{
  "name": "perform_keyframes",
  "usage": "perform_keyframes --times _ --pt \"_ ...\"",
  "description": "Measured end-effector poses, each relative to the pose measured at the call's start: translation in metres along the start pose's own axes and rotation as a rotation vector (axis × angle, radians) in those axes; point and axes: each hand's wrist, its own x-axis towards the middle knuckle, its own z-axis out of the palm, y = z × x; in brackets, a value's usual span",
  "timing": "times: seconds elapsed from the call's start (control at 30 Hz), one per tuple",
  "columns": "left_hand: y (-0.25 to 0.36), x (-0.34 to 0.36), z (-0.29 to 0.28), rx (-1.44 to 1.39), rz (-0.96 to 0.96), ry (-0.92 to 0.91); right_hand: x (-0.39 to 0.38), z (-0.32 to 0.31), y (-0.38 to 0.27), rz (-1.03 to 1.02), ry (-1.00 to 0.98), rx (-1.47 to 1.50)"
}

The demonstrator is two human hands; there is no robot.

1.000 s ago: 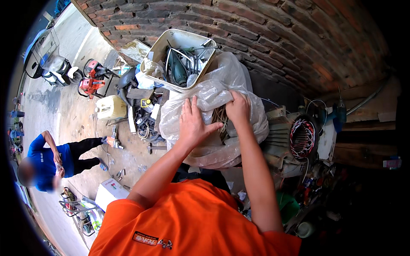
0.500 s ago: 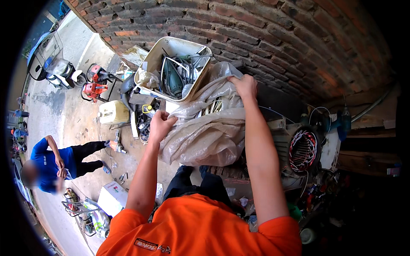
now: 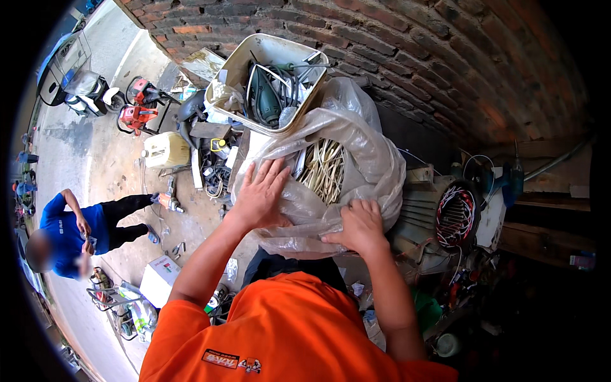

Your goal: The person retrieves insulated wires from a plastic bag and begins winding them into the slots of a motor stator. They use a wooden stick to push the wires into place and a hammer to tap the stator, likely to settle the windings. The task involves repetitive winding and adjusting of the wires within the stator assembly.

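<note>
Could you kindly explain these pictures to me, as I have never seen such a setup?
There is no machine here; each grip is simply a bare human hand. All views come from a head-worn wide fisheye camera looking down, so straight edges bend. The left grip lies spread on a translucent plastic bag, left of its opening; the right grip touches the near edge, and whether it pinches the plastic is unclear. Inside lie thin, pale strips. Beyond stands a pail holding a green tool; to the right is a ribbed housing with red and white windings. Whatever supports the bag is hidden.
</note>
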Motion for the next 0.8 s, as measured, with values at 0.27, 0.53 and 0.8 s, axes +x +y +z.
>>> perform_keyframes --times 0.27,0.53,0.8 --pt "0.012 -0.065 0.014 -0.056 -0.187 0.366 -0.056 0.044 -0.005 0.151 0.238 0.069" --pt "0.007 -0.072 0.089 -1.134 -0.59 0.261 -0.037 0.14 -0.011 0.524 0.345 0.626" --pt "0.008 -0.049 0.083 -2.054 -0.965 0.465 -0.004 0.152 0.017 0.647 0.638 2.104"
